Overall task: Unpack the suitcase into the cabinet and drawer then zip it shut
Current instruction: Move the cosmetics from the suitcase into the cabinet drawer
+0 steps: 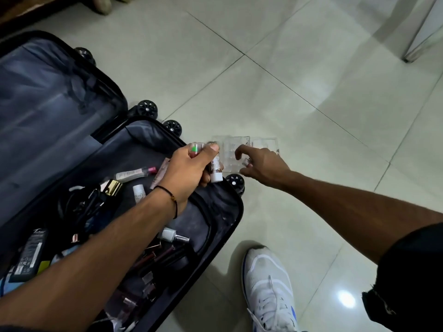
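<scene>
A black suitcase (pixel 223 212) lies open on the floor at the left, its near half strewn with cosmetics, nail polish bottles (pixel 171 236), tubes, cables and a black power adapter (pixel 28 255). My left hand (pixel 189 168) hovers over its right rim and grips a few small bottles (pixel 215 168), one with a green cap and one with a white cap. My right hand (pixel 261 165) reaches to a clear plastic organiser (pixel 237 146) standing on the floor beside the suitcase and pinches a small clear item (pixel 246 161) against it.
Glossy tiled floor (pixel 311 104) spreads to the right. My white sneaker (pixel 268 286) is planted at the bottom centre. Suitcase wheels (pixel 235 182) stick out near the organiser. A metal furniture leg (pixel 417 41) stands at the top right; dark wooden furniture (pixel 28 10) sits at the top left.
</scene>
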Motion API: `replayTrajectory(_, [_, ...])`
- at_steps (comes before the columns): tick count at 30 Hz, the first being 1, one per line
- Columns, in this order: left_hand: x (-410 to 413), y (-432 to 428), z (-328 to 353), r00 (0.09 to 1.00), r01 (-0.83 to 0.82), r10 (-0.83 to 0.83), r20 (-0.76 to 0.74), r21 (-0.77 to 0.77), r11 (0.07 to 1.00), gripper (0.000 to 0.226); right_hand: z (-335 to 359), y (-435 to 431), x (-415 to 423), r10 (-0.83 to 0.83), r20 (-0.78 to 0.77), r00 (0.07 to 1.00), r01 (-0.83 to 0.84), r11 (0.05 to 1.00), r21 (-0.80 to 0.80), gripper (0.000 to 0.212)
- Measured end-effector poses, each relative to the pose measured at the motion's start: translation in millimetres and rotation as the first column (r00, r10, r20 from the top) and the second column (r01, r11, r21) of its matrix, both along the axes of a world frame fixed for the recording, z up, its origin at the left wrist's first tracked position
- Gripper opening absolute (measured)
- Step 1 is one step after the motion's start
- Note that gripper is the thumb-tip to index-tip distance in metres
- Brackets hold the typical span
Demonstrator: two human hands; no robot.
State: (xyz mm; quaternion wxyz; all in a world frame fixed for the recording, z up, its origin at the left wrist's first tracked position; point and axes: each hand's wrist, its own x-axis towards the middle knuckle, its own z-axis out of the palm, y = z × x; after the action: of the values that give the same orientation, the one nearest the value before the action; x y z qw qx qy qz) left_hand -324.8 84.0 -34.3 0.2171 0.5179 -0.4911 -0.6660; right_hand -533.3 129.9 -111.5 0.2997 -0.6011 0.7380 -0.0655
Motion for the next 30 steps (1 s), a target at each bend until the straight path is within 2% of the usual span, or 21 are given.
replayTrajectory(6, [-15, 14, -4, 0.996, 0.092, -0.091, -0.021, 0.055, 0.994, 0.042, 13, 34, -38, 0.13, -0.212, 0.969, -0.117, 0.991, 0.069, 0.038])
replayTrajectory(10, [-25, 20, -5, 0.993, 0.118, -0.116, -0.026, 0.088, 0.989, 0.042, 22, 48, -67, 0.083, -0.329, 0.941, -0.058, 0.995, 0.087, 0.043])
replayTrajectory(13, [-32, 25, -6, 0.989, 0.144, -0.142, -0.031, 0.09, 0.985, 0.041, 27, 53, -72, 0.105, -0.332, 0.937, -0.071, 0.991, 0.114, 0.048])
replayTrajectory(19, [-35, 31, -8, 0.98, 0.199, -0.199, -0.015, 0.095, 0.975, 0.043, 33, 58, -65, 0.332, -0.343, 0.879, -0.281, 0.941, 0.191, 0.047])
replayTrajectory(23, [-33, 32, -10, 0.976, 0.217, -0.218, -0.004, 0.091, 0.972, 0.04, 35, 58, -62, 0.434, -0.362, 0.825, -0.364, 0.898, 0.246, 0.049])
replayTrajectory(25, [-33, 33, -9, 0.975, 0.223, -0.223, -0.007, 0.092, 0.971, 0.037, 42, 56, -65, 0.448, -0.34, 0.827, -0.368, 0.888, 0.274, 0.051])
replayTrajectory(27, [-32, 32, -10, 0.973, 0.228, -0.229, -0.009, 0.091, 0.969, 0.036, 52, 56, -68, 0.39, -0.259, 0.884, -0.329, 0.911, 0.25, 0.048])
replayTrajectory(29, [-31, 32, -10, 0.974, 0.229, -0.228, -0.02, 0.095, 0.969, 0.034, 61, 59, -69, 0.136, -0.027, 0.99, -0.132, 0.983, 0.131, 0.033])
replayTrajectory(30, [-31, 32, -11, 0.974, 0.226, -0.225, -0.026, 0.098, 0.969, 0.032, 64, 61, -66, -0.047, 0.131, 0.99, 0.038, 0.997, 0.075, 0.021])
